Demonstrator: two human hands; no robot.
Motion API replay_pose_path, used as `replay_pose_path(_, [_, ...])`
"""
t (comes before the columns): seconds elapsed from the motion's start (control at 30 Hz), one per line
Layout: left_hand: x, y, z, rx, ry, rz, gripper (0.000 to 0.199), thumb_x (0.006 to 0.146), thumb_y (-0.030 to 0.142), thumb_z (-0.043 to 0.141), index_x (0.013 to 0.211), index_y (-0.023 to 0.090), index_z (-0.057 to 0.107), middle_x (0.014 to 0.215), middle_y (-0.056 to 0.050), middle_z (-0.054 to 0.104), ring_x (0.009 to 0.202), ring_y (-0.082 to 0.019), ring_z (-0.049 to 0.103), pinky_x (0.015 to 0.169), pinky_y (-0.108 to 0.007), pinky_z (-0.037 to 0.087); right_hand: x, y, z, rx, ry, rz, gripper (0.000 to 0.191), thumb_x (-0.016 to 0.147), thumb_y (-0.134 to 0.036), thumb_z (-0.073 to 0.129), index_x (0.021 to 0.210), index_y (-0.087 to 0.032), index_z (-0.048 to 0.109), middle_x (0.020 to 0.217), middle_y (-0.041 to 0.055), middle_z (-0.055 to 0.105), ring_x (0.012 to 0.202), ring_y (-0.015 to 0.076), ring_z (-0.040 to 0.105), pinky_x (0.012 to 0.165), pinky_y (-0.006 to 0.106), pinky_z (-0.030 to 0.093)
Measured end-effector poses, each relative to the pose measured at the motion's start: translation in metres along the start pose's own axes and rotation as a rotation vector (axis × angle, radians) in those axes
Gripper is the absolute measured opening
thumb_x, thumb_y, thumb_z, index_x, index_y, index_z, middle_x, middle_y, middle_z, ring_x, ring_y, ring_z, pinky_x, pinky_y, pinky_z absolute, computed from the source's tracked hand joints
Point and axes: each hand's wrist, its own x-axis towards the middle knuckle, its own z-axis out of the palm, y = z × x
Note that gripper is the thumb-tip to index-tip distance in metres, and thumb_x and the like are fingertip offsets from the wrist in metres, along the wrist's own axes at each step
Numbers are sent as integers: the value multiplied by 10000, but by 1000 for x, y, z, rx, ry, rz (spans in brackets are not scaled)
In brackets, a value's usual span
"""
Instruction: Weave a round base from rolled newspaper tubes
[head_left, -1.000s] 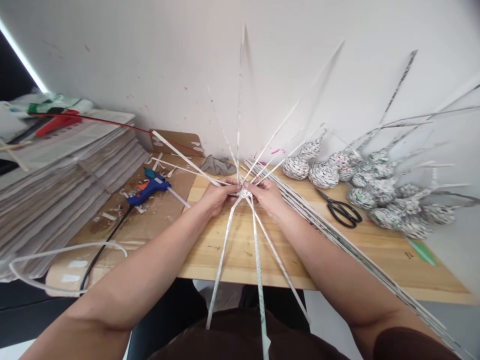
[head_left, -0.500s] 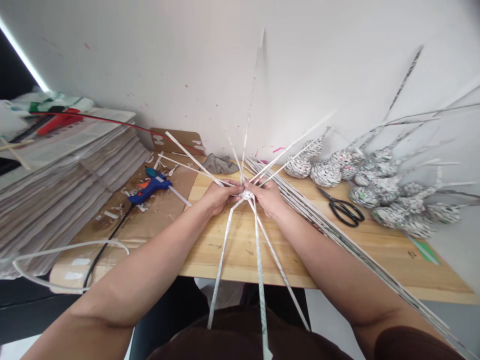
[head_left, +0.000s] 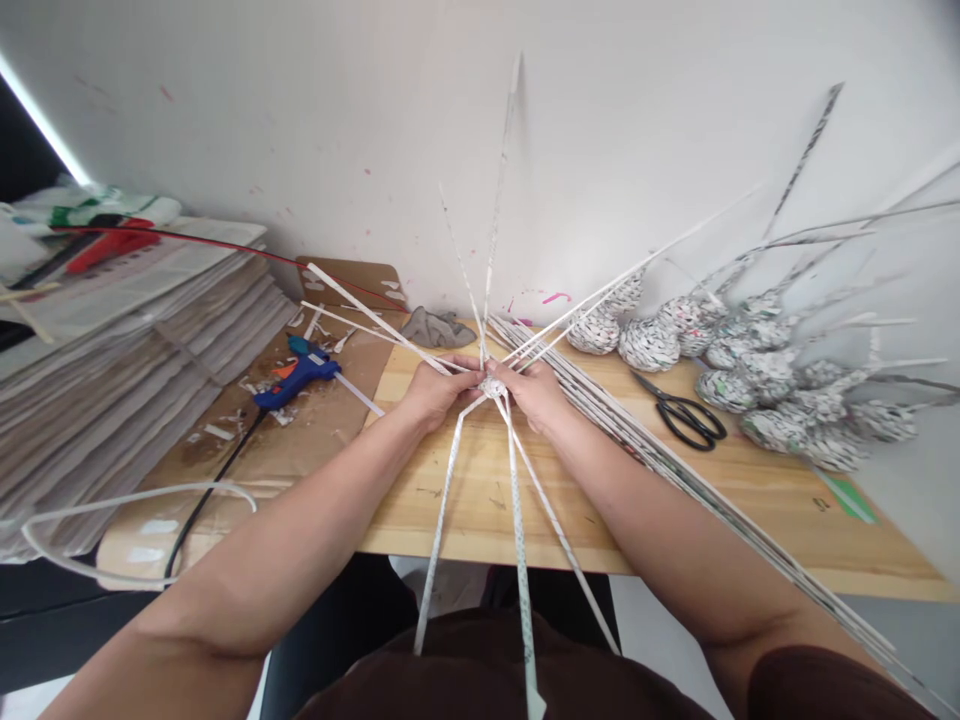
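Radiating rods, centre (head_left: pixel 517 500): tightly rolled paper, whitish and matt, some faintly printed.
Woven hub, centre (head_left: pixel 493 387): wound paper, small and bumpy.
Table (head_left: pixel 412 510): pale wood, smooth, visible grain, a slight sheen.
Rod bundle, right (head_left: pixel 600 412): thin rolled paper, printed, matt.
Woven bulbs, far right (head_left: pixel 649 345): coiled printed paper, ridged and rough.
Scissors, right (head_left: pixel 664 399): dark metal-looking blades, smooth black handles.
Glue gun, left (head_left: pixel 304 378): smooth blue plastic, orange trigger.
Rag, far centre (head_left: pixel 437 327): grey cloth, crumpled, matt.
Brown sheet, left (head_left: pixel 322 440): cardboard-like, stained and scuffed.
Stack, left (head_left: pixel 150 370): layered paper, matt, uneven edges.
Wall, far (head_left: pixel 375 120): smooth, matt white, pink-flecked.
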Motion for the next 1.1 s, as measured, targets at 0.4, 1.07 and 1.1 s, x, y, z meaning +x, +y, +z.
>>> replay_pose_path(0.4, [-3,4,2,-24,4,-29,318,489,101,848,748,104,664,698,-43,698,618,-132,659,604,-217,544,0,0,1,10,-9,-8,307,637,-447,764,649,-185,605,562,-18,600,501,136,541,470,263,427])
replay_pose_path(1.07, [-11,1,13,153,72,237,320,554,320,855,727,140,655,616,-3,651,499,-114,582,506,-230,483,-6,-2,11,-51,96,-67,243,731,-384,652,618,-211,524,501,-35,557,450,137,538,438,255,441])
replay_pose_path(1.1, [-11,1,12,210,80,270,303,575,332,843,737,141,673,623,-9,660,501,-115,582,507,-230,482,-6,-3,11,-26,101,-52,235,721,-372,659,623,-210,519,503,-38,554,453,135,539,440,256,448])
